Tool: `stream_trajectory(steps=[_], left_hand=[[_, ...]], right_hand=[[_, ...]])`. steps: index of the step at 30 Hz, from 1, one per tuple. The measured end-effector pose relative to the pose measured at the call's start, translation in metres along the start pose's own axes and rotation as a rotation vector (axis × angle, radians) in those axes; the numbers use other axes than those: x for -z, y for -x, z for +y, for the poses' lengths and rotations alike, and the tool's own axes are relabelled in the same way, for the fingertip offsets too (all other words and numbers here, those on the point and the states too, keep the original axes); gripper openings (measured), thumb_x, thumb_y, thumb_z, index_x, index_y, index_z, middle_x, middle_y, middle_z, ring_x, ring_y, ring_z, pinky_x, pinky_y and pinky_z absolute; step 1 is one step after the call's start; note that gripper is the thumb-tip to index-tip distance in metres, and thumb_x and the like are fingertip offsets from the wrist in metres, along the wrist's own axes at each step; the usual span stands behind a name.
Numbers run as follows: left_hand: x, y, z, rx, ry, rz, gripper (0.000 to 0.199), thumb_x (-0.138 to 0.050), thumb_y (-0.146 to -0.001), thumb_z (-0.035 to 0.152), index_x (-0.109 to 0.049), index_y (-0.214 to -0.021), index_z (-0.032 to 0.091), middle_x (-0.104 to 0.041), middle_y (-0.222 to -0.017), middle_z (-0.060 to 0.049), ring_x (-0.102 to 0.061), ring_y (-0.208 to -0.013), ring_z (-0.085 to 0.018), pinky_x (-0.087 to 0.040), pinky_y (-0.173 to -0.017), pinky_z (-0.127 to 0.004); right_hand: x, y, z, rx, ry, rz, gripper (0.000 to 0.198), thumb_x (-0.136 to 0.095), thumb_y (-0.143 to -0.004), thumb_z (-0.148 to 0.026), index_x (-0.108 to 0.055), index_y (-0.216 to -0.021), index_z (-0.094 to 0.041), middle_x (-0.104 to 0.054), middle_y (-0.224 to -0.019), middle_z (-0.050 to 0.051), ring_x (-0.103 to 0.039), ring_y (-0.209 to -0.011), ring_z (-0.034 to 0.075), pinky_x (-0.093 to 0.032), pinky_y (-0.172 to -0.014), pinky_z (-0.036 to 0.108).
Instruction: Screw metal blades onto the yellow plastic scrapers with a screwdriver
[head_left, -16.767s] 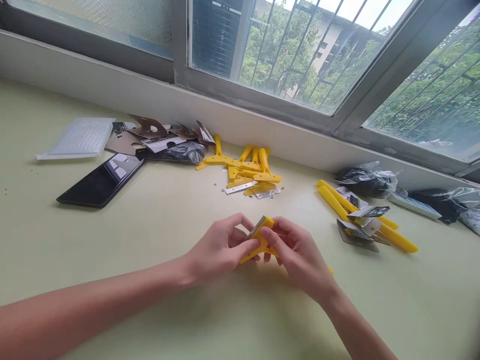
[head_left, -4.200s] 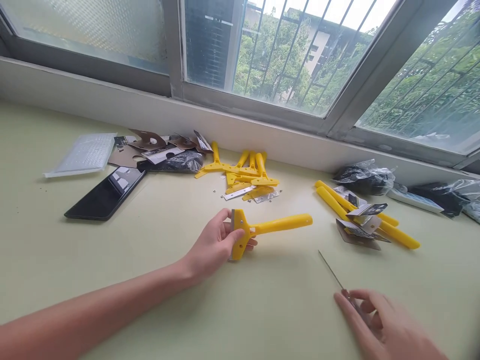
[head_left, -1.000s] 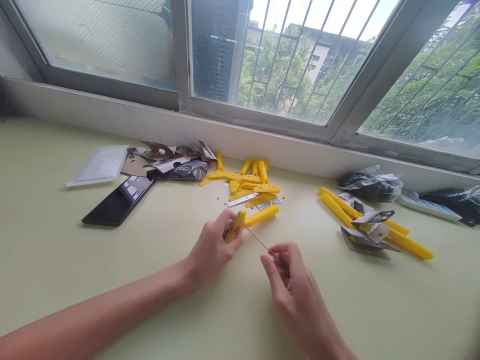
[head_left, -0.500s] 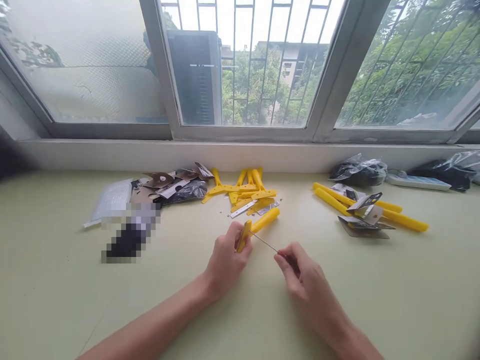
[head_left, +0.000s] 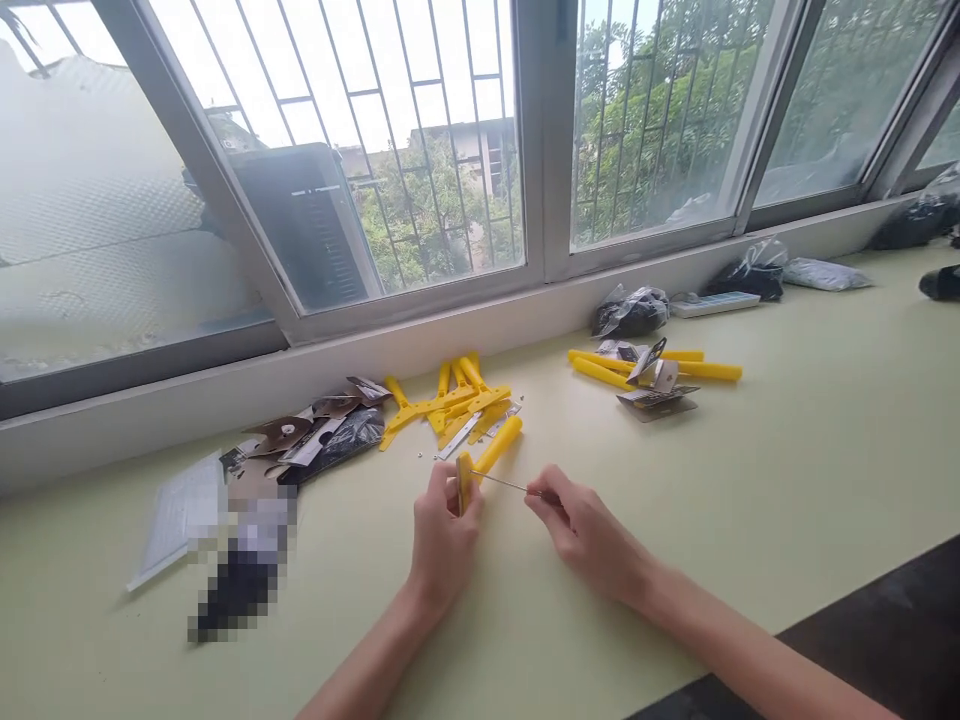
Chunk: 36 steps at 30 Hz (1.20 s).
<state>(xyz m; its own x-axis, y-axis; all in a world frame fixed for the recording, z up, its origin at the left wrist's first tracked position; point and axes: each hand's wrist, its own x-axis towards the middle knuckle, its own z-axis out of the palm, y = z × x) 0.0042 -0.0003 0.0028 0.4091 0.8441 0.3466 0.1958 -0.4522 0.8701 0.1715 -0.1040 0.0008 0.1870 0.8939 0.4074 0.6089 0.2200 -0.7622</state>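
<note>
My left hand (head_left: 448,520) is closed around the head of a yellow scraper (head_left: 498,446), whose handle points away to the upper right. In my right hand (head_left: 574,525) I grip a screwdriver by its handle, which my fingers mostly hide. The thin metal shaft (head_left: 501,483) of the screwdriver reaches left, and its tip meets the scraper head. Just beyond my left hand lies a pile of yellow scraper parts (head_left: 450,397) with a metal blade (head_left: 459,437) and a few small screws or nuts (head_left: 421,455).
Cardboard packaging (head_left: 281,435) and a clear plastic bag (head_left: 178,515) lie on the left, beside a pixelated dark item (head_left: 240,580). Yellow handles (head_left: 709,371) with folded cards (head_left: 656,398) rest at right. Bagged black items (head_left: 632,312) sit along the window ledge. The table's front edge (head_left: 862,592) shows lower right.
The view has turned to the right and tilted, bringing more of the table's right side into sight. Both hands keep the same hold, with the screwdriver still against the scraper head.
</note>
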Motion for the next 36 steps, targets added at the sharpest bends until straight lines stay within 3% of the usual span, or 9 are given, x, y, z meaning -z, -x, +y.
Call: stream_trajectory(steps=[6, 10, 13, 16, 19, 23, 29, 32, 36], left_hand=[[-0.001, 0.000, -0.004, -0.006, 0.021, 0.031, 0.023, -0.063, -0.091, 0.039, -0.048, -0.087, 0.022, -0.052, -0.064, 0.005, -0.041, -0.053, -0.010, -0.027, -0.050, -0.021], [-0.002, -0.001, -0.005, -0.011, 0.017, 0.039, 0.022, -0.064, -0.090, 0.037, -0.049, -0.086, 0.023, -0.050, -0.061, 0.006, -0.039, -0.051, -0.010, -0.026, -0.049, -0.021], [-0.002, -0.002, -0.007, -0.015, 0.011, 0.046, 0.022, -0.065, -0.090, 0.037, -0.049, -0.086, 0.023, -0.050, -0.061, 0.007, -0.040, -0.051, -0.010, -0.026, -0.049, -0.021], [-0.002, -0.003, -0.008, -0.016, 0.000, 0.049, 0.022, -0.064, -0.091, 0.038, -0.049, -0.086, 0.022, -0.050, -0.062, 0.006, -0.041, -0.052, -0.010, -0.026, -0.049, -0.021], [-0.002, -0.003, -0.008, -0.021, -0.013, 0.037, 0.022, -0.064, -0.091, 0.037, -0.048, -0.086, 0.022, -0.050, -0.063, 0.006, -0.040, -0.052, -0.010, -0.025, -0.049, -0.021], [-0.001, -0.002, -0.008, -0.022, -0.031, 0.022, 0.021, -0.063, -0.092, 0.036, -0.047, -0.086, 0.023, -0.048, -0.062, 0.007, -0.035, -0.053, -0.010, -0.023, -0.050, -0.022], [0.001, -0.004, -0.009, -0.006, -0.042, 0.037, 0.023, -0.063, -0.094, 0.035, -0.045, -0.087, 0.023, -0.045, -0.062, 0.007, -0.034, -0.054, -0.011, -0.023, -0.051, -0.023], [0.001, -0.003, -0.009, -0.011, -0.052, 0.018, 0.023, -0.062, -0.094, 0.035, -0.044, -0.086, 0.024, -0.045, -0.062, 0.008, -0.032, -0.055, -0.011, -0.022, -0.051, -0.023], [0.000, -0.003, -0.008, -0.022, -0.065, 0.001, 0.021, -0.061, -0.095, 0.034, -0.044, -0.087, 0.024, -0.047, -0.063, 0.008, -0.031, -0.055, -0.011, -0.021, -0.051, -0.023]], right_hand=[[0.000, 0.000, 0.012, 0.067, 0.058, 0.049, 0.025, -0.039, -0.108, -0.036, -0.049, -0.088, -0.023, -0.055, -0.077, -0.001, -0.047, -0.065, 0.015, -0.039, -0.066, 0.028], [-0.001, 0.000, 0.008, 0.075, 0.104, 0.082, 0.035, -0.037, -0.108, -0.040, -0.044, -0.078, -0.023, -0.045, -0.068, -0.003, -0.037, -0.060, 0.015, -0.031, -0.062, 0.030], [-0.001, 0.000, 0.002, 0.065, 0.089, 0.056, 0.022, -0.039, -0.108, -0.035, -0.046, -0.090, -0.023, -0.040, -0.064, -0.006, -0.034, -0.055, 0.013, -0.030, -0.057, 0.028], [0.000, 0.000, 0.001, 0.073, 0.069, 0.019, 0.010, -0.042, -0.106, -0.029, -0.046, -0.099, -0.023, -0.048, -0.070, -0.005, -0.041, -0.057, 0.012, -0.034, -0.058, 0.026], [0.001, -0.002, 0.007, 0.081, 0.080, 0.039, 0.024, -0.040, -0.107, -0.032, -0.045, -0.086, -0.023, -0.051, -0.074, -0.002, -0.042, -0.063, 0.013, -0.035, -0.062, 0.027], [-0.002, -0.001, 0.010, 0.062, 0.099, 0.054, 0.036, -0.040, -0.108, -0.040, -0.042, -0.076, -0.023, -0.041, -0.064, -0.005, -0.032, -0.057, 0.013, -0.029, -0.059, 0.029], [-0.003, 0.000, 0.003, 0.058, 0.065, 0.015, 0.012, -0.045, -0.106, -0.032, -0.044, -0.097, -0.024, -0.044, -0.065, -0.007, -0.038, -0.054, 0.012, -0.030, -0.054, 0.025], [0.000, -0.003, 0.008, 0.074, 0.075, 0.051, 0.026, -0.043, -0.107, -0.034, -0.042, -0.084, -0.023, -0.049, -0.071, -0.004, -0.041, -0.060, 0.013, -0.032, -0.059, 0.026], [0.001, -0.005, 0.011, 0.071, 0.107, 0.097, 0.040, -0.041, -0.108, -0.040, -0.035, -0.072, -0.023, -0.039, -0.064, -0.005, -0.030, -0.058, 0.013, -0.026, -0.059, 0.029]])
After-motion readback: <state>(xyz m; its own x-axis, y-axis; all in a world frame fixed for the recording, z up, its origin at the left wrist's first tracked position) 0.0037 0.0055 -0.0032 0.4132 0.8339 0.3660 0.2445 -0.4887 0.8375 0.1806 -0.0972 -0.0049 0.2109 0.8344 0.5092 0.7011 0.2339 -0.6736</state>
